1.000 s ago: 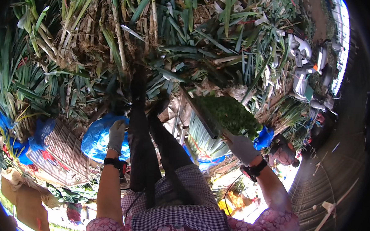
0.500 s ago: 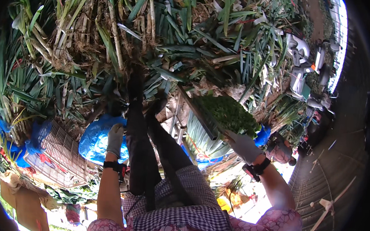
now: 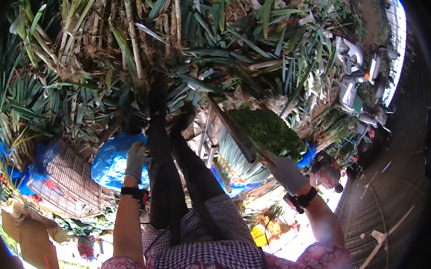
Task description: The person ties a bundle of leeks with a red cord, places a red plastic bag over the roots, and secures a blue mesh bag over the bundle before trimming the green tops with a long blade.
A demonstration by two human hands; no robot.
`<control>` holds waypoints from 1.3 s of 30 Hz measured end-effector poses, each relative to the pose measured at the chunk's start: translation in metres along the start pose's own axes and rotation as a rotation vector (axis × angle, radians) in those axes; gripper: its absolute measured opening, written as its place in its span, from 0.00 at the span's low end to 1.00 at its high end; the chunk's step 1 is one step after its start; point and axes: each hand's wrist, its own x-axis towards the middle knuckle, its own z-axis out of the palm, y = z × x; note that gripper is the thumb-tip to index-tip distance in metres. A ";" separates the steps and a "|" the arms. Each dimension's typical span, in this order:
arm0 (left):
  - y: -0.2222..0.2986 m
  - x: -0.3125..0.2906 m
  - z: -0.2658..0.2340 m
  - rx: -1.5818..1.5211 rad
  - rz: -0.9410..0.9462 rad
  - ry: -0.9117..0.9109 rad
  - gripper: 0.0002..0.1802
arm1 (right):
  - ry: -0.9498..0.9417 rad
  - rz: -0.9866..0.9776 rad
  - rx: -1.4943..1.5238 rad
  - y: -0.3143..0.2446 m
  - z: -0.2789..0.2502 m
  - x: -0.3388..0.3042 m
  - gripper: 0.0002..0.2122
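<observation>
My left hand [image 3: 135, 161], in a pale glove, lies against a blue plastic bag [image 3: 109, 161] beside my left leg. Its fingers look curled, and what they hold, if anything, is hidden. My right hand [image 3: 286, 172], also gloved, is closed around the near end of a long, dark, straight-edged bar [image 3: 230, 130] that looks like a large blade. This bar slants away to the far left, along the side of a big bundle of leek leaves [image 3: 233, 160]. The bundle's dark green top [image 3: 266, 130] lies just beyond my right fingers.
Leeks with roots [image 3: 93, 33] are piled at the far left, and loose green leaves [image 3: 250, 45] cover the ground ahead. A plastic crate [image 3: 69, 180] lies at the left. Another person [image 3: 325, 173] sits beyond my right hand. A scooter [image 3: 350, 69] stands at the far right.
The bar and my right hand have shifted very slightly, and the view has tilted a little. My left hand stays by the blue bag.
</observation>
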 end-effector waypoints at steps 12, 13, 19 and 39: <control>0.008 0.003 -0.003 -0.041 -0.062 -0.017 0.17 | 0.008 0.039 0.185 0.014 0.014 0.007 0.18; 0.005 0.004 -0.006 -0.045 -0.062 -0.016 0.18 | -0.013 0.058 0.174 0.012 0.010 0.003 0.18; 0.010 0.009 0.013 -0.064 -0.042 -0.076 0.17 | 0.042 -0.018 0.076 0.034 0.032 0.048 0.18; 0.013 0.007 0.008 -0.068 -0.041 -0.018 0.17 | 0.033 -0.007 -0.165 0.036 0.040 0.037 0.17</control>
